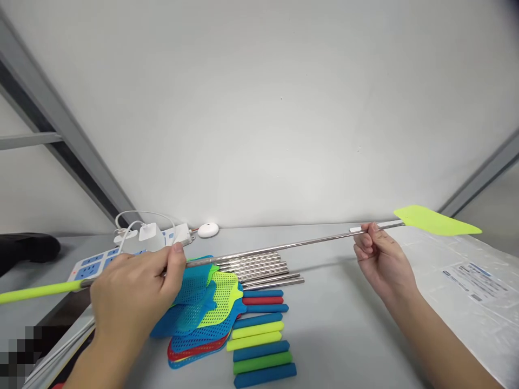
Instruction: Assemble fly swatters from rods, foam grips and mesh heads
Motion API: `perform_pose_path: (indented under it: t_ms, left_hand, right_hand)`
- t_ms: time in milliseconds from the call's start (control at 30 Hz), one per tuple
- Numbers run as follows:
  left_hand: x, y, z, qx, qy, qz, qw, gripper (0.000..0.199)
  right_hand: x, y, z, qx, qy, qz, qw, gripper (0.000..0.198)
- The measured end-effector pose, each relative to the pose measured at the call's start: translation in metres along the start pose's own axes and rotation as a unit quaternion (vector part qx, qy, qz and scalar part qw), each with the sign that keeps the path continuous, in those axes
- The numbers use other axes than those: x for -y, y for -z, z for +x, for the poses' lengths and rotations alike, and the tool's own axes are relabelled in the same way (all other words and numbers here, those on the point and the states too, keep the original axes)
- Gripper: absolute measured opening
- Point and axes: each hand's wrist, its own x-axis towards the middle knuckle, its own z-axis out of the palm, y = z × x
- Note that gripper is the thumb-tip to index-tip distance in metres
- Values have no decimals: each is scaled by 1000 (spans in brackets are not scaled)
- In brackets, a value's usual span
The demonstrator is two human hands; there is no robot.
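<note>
A telescopic fly swatter (316,241) is stretched out sideways between both my hands. My left hand (135,283) is wrapped round its thick metal tube beside the yellow handle (44,292). The thin end of the rod is pinched by my right hand (383,259), close to the yellow-green swatter head (436,220). Below the rod lies a pile of blue, yellow and red swatter heads (221,297), partly hidden by my left hand. Several metal rods (263,270) lie beside the pile, and loose coloured handles (259,337) are lined up in front of them.
At the back left are a power strip (91,267) with white chargers (150,235) and a white oval case (208,230). A labelled plastic-wrapped package (470,270) lies on the right. The grey tabletop (324,308) meets a white wall (284,119) behind.
</note>
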Motion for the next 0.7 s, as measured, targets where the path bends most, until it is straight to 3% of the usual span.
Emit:
perform_pose_path:
  t_ms: [100,233,367,433,567,700]
  left_hand:
    - [-7,0,-1,-15,-11,-30,999,43]
    - [-34,2,-7,-7,-68,-91,994,38]
    - [-76,10,-22,5,-179,-177,968,33]
    - [-93,14,-28,30,-203,-219,954,27]
    - [-96,14,-29,73,-209,-252,942,19]
    - [-60,7,-17,78,-140,-224,961,21]
  right_hand:
    - [-2,-2,-5,15,-3,-16,1000,19]
    - [-19,-10,-24,124,-37,-101,986,22]
    - [-40,-27,-57,267,-83,-217,935,18]
    - [-45,-34,-70,312,-108,-231,915,15]
    - [-41,-31,-74,305,-108,-200,925,14]
    - [-28,-15,-53,214,-84,-169,958,15]
